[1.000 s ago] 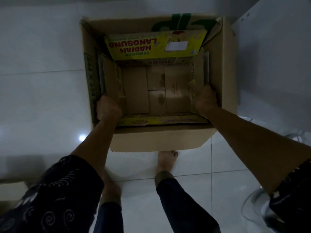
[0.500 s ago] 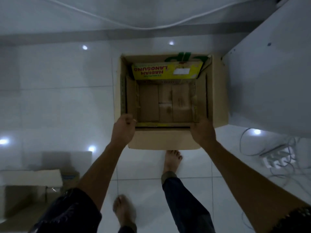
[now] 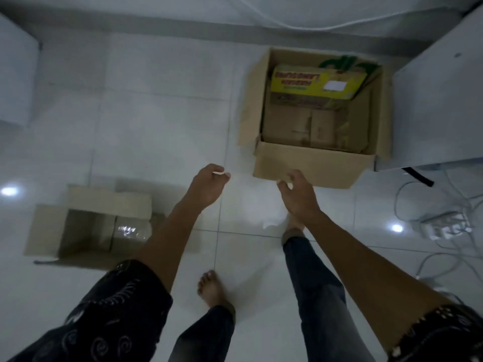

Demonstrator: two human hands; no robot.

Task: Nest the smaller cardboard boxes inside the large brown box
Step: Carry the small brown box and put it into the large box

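The large brown box stands open on the white tiled floor at the upper right. Inside it sits a smaller box with a yellow printed flap. Another open cardboard box lies on the floor at the lower left. My left hand hangs in the air between the two boxes, fingers loosely curled around nothing. My right hand hovers just in front of the large box's near wall, fingers apart, holding nothing.
A white cabinet stands tight against the large box's right side. A power strip and loose cables lie on the floor at the right. Another white unit is at the far left. My bare feet stand on the tiles below.
Both hands have let go of the large box's near edge and drawn back. The view has swung left and away, bringing the second box at the lower left into sight.
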